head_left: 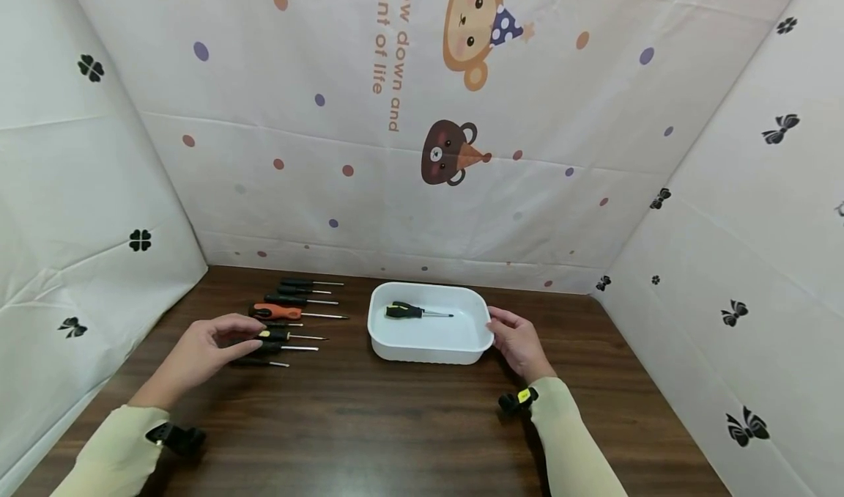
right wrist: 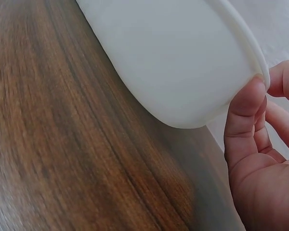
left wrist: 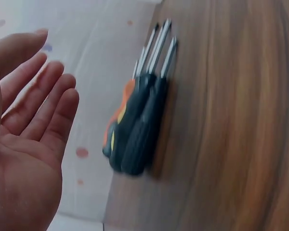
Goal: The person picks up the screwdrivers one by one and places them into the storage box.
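Note:
My left hand (head_left: 209, 347) hovers beside a row of screwdrivers, fingers loosely bent and nothing between them. In the head view its fingertips overlap the handle of a black-and-yellow screwdriver (head_left: 280, 335); the left wrist view shows the hand apart from the black handles (left wrist: 147, 125). An orange-handled screwdriver (head_left: 277, 312) lies just beyond it. On the right, my right hand (head_left: 519, 341) pinches the right end of a white tray (head_left: 428, 353), thumb inside the rim and fingers outside. One black-and-yellow screwdriver (head_left: 405, 310) lies in the tray, its tip pointing right.
Several more black-handled screwdrivers (head_left: 300, 282) lie side by side at the left, tips to the right. The dark wooden table (head_left: 369, 424) meets a printed cloth wall (head_left: 382, 211) at the back, with white cloth walls at both sides.

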Motion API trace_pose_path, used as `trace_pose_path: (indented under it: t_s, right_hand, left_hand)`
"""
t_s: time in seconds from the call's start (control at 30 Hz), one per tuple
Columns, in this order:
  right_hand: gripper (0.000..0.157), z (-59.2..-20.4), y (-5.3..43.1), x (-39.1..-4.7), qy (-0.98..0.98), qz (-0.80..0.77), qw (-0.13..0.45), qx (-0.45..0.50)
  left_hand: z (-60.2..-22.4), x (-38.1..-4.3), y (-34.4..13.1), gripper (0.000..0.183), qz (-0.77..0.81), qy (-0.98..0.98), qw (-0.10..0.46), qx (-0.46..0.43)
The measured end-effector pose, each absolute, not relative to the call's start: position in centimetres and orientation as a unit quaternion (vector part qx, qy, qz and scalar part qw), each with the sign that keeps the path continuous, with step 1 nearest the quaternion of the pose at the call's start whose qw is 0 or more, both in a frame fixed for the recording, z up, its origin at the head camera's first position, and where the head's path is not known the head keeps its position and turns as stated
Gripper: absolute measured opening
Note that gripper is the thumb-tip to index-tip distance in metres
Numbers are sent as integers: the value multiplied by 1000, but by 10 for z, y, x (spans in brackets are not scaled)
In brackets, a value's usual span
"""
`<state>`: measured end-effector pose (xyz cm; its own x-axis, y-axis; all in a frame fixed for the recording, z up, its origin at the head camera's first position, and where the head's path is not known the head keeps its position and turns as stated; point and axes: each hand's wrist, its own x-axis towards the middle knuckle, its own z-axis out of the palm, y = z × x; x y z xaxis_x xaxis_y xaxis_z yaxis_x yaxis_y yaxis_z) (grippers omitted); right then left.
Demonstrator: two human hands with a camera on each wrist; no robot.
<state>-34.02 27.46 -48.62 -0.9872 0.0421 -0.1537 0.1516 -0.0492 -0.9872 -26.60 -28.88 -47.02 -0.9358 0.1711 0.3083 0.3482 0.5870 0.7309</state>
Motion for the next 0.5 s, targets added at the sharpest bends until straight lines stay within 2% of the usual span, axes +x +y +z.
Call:
trace_pose_path:
  t_s: [0.5]
  right_hand:
    - [49, -487, 274, -340, 682, -728, 37, 62]
  left_hand:
    - [-476, -264, -325, 26, -402, -902, 72, -138]
